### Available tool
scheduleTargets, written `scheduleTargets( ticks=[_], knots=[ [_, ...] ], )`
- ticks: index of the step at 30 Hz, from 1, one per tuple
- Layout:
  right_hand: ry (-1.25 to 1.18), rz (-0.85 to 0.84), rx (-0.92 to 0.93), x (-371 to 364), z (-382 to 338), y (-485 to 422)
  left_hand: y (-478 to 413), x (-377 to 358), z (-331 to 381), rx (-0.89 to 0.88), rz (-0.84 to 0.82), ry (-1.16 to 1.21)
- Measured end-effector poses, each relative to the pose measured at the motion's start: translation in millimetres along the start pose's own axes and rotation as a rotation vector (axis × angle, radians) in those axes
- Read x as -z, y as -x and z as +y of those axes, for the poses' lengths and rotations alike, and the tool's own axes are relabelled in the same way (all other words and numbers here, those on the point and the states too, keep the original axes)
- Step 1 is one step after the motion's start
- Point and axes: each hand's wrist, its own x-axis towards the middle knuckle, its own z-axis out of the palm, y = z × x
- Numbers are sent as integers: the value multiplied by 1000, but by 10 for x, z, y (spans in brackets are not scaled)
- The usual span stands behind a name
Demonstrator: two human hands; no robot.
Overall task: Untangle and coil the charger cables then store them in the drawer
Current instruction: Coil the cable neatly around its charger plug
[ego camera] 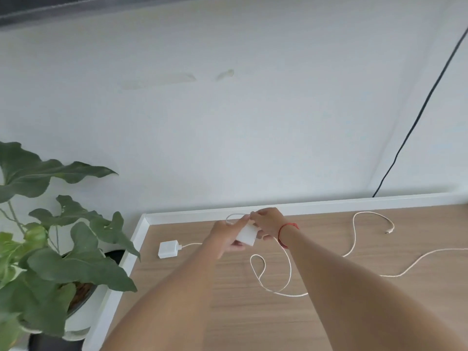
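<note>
My left hand (228, 235) grips a white charger block (246, 235) above the far part of the wooden table (253, 320). My right hand (268, 221), with a red string at the wrist, pinches a thin white cable (234, 215) looped just beyond that block. A second white charger block (167, 249) lies on the table to the left, its cable running right behind my left arm. A long cream braided cable (286, 274) snakes in loose loops across the table to the right, its plug end (388, 230) lying far right. No drawer is in view.
A raised white rim (329, 202) borders the table at the back and left. A potted plant with broad green leaves (63, 249) stands off the left edge. A black cable (417, 115) hangs down the white wall at the right.
</note>
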Motion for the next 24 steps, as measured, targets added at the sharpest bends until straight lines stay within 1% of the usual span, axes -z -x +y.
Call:
scheduleTargets(
  ticks=[3, 5, 8, 12, 14, 16, 19, 21, 24],
  knots=[
    [-259, -39, -76, 83, 121, -14, -98, -68, 25, 35, -9, 86],
    [-318, -53, -84, 119, 207, -29, -140, -120, 10, 39, -33, 138],
    [-298, -18, -63, 206, 283, -90, -135, -237, -3, 50, -106, 170],
    [-254, 26, -100, 287, 315, -165, -162, -269, -8, 114, -179, 221],
    [-236, 25, -117, 324, 316, -217, -152, -243, 52, 96, -217, 157],
    [-228, 4, -136, 332, 310, -263, -135, -235, 102, 41, -215, 48],
    [-215, -3, -149, 292, 294, -330, -158, -252, 110, -14, -147, 21],
    [-170, 5, -136, 274, 275, -362, -175, -263, 119, -4, -158, 25],
    [-141, 0, -111, 309, 260, -367, -184, -270, 162, 56, -222, 25]
  ],
)
